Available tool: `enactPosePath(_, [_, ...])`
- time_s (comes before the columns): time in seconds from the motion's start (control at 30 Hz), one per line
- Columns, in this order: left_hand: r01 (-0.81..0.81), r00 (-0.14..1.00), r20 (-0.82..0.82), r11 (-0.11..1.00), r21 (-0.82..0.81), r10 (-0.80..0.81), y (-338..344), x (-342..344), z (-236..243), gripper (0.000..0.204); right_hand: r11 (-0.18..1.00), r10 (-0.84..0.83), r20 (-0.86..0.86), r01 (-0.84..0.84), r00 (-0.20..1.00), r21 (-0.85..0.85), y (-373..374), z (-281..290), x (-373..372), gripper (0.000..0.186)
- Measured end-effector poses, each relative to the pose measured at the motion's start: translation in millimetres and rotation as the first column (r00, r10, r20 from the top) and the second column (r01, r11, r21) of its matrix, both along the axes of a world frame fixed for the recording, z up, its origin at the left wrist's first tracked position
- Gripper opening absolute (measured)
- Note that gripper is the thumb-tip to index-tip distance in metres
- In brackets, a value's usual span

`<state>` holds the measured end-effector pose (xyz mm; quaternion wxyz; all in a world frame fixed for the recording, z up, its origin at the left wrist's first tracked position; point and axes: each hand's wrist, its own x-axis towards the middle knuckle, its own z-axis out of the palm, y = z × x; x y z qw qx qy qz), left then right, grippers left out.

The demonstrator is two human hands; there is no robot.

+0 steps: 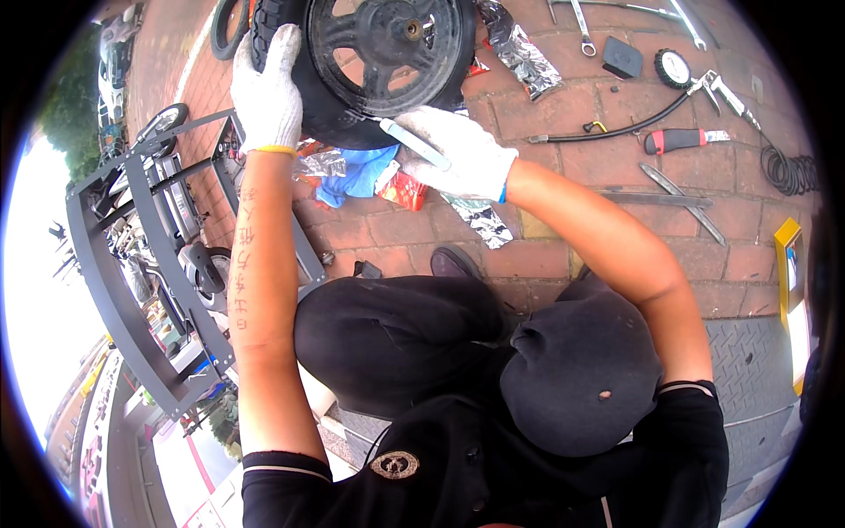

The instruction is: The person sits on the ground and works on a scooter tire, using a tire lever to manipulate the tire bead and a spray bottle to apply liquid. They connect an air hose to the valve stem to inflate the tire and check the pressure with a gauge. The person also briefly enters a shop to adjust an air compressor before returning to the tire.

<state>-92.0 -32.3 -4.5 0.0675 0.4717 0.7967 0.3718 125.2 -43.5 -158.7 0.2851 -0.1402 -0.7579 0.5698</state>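
A small black wheel with a rubber tyre [370, 62] stands upright on the brick paving in front of my knees. My left hand [268, 88], in a white knit glove, grips the tyre's left side. My right hand [458, 154], also gloved, holds a slim white marker-like tool [414, 143] whose tip touches the tyre's lower edge. Both forearms are bare.
Crumpled foil [519, 53], a blue cloth [361, 172] and a red wrapper [403, 189] lie under the wheel. Wrenches [583, 31], a pressure gauge [673, 68] with hose, a red-handled tool [678, 139], flat metal levers [682, 201] and a coiled hose [788, 172] lie at the right. A grey metal rack [132, 264] stands left.
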Motion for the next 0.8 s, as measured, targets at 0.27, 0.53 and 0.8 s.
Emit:
enactPosePath(0.27, [-0.012,0.999,0.030,1.000,0.005,0.012,-0.9,-4.5,-3.0,0.067,1.000,0.027,0.059,-0.026,0.998,-0.017,-1.9,-8.4,9.9,0.053])
enactPosePath(0.53, [-0.016,0.981,-0.195,0.993,-0.114,-0.007,-3.6,-9.1,-3.9,0.049,0.996,0.093,0.069,-0.093,0.993,-0.007,-20.0,-28.3,17.7,0.053])
enactPosePath(0.8, [-0.032,0.996,-0.084,0.997,-0.064,0.026,-0.1,-2.6,-0.1,0.054,0.999,0.050,0.051,-0.050,0.997,0.012,-21.1,-23.2,17.5,0.049])
